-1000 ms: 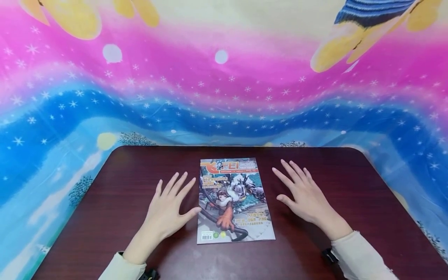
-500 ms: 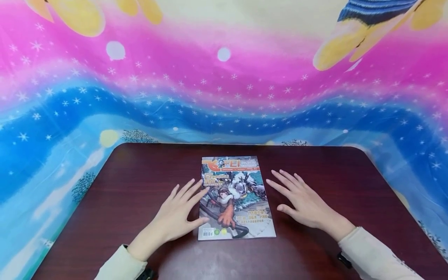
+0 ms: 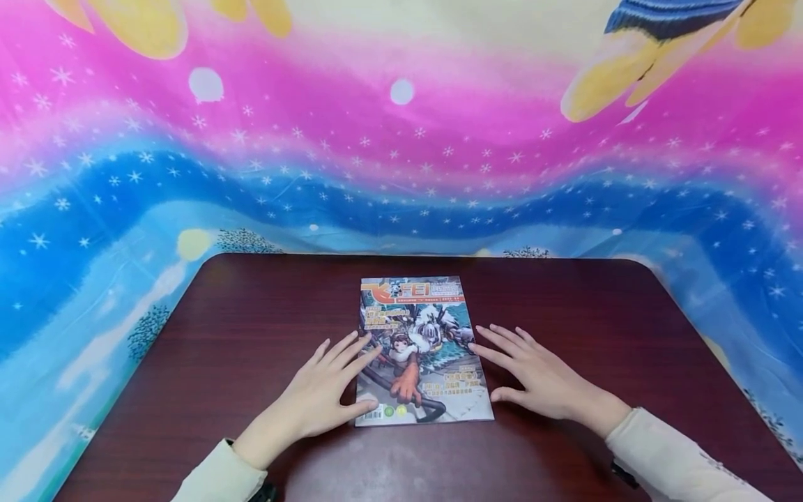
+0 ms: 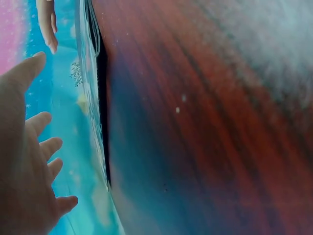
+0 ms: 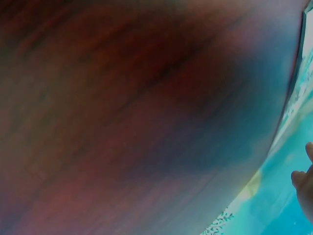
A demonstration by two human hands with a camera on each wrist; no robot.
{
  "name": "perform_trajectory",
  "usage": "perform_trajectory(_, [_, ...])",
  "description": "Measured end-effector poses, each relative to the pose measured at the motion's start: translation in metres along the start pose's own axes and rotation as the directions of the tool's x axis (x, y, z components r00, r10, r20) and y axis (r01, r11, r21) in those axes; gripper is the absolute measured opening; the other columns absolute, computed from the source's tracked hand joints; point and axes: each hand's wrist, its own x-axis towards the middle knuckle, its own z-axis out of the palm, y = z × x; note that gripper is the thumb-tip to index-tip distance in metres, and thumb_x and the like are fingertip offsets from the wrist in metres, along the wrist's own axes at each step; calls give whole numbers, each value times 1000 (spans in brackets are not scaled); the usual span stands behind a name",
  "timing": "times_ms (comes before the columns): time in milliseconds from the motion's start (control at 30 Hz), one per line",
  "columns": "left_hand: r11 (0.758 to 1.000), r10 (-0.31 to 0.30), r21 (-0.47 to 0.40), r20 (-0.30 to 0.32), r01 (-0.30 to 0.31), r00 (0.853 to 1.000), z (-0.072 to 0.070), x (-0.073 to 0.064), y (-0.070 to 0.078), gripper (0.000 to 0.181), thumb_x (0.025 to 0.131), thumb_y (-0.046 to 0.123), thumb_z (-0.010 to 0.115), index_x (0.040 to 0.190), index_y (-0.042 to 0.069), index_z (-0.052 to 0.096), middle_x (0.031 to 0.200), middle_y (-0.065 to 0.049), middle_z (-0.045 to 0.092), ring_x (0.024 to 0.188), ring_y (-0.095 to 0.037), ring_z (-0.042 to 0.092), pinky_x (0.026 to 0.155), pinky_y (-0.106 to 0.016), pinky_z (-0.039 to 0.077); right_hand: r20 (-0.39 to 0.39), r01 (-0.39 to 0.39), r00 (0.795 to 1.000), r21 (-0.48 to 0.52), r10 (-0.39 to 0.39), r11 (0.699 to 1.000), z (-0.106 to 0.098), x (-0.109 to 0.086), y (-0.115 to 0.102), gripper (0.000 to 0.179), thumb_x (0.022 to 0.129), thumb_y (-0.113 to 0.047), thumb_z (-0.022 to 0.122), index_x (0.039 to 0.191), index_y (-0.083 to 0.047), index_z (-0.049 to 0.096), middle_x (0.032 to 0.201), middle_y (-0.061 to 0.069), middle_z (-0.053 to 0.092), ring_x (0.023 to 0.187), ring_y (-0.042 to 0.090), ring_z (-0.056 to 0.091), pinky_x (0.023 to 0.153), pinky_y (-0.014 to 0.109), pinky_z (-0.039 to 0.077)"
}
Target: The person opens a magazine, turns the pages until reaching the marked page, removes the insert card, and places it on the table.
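A magazine (image 3: 422,355) with a colourful illustrated cover lies flat on the dark brown table, its title strip at the far end. Over its left edge reaches my left hand (image 3: 314,394), fingers spread and fairly straight. In the left wrist view, this left hand (image 4: 24,142) appears raised off the tabletop, with the magazine (image 4: 90,73) seen nearly edge-on. My right hand (image 3: 542,376) is at the right edge, also with spread fingers; its fingertips meet or overlap the cover's side in the head view, and contact cannot be told. Only a few fingertips (image 5: 303,181) show in the right wrist view.
The wooden table (image 3: 270,307) has rounded far corners and a glossy top. Behind and around it hangs a pink and blue cloth (image 3: 401,167) printed with snowflakes. Pale sleeves (image 3: 665,446) cover both forearms, with dark bands at the wrists.
Both hands have moved inward and nearer to the person, toward the magazine's two long sides. The left fingers now overlap the cover's edge. The magazine stays on the table; the view has shifted slightly.
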Motion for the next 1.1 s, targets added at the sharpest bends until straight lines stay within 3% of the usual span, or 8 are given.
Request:
perform_trajectory(200, [1000,10,-29,43,-9,999,2,-1,1,79,89,63,61,154,25,38,160,-2,30,149,-26,21,115,-60,21,59,-4,998,39,2,999,8,-2,-3,75,88,-55,65,153,-27,40,161,5,28,147,32,25,112,63,20])
perform_trajectory(467, [995,31,-102,156,-15,987,7,-4,2,81,87,63,64,154,26,38,160,0,31,148,-25,23,115,-60,21,162,-31,987,74,18,997,15,-3,-5,77,89,-60,61,155,-31,34,162,3,25,148,29,21,115,61,17])
perform_trajectory(733, [993,41,-119,163,-22,986,8,-4,3,80,86,64,65,152,25,42,157,-1,36,145,-25,31,114,-60,22,176,-29,984,61,18,998,17,-2,-5,76,89,-62,59,154,-29,37,161,4,28,148,30,23,115,60,18])
perform_trajectory(1100, [991,28,-133,161,-7,987,8,-2,6,75,86,59,68,149,24,47,156,-3,39,143,-27,34,113,-58,26,129,11,992,-21,-8,1000,16,3,-6,70,91,-64,54,149,-25,47,156,6,38,144,33,31,111,63,25])
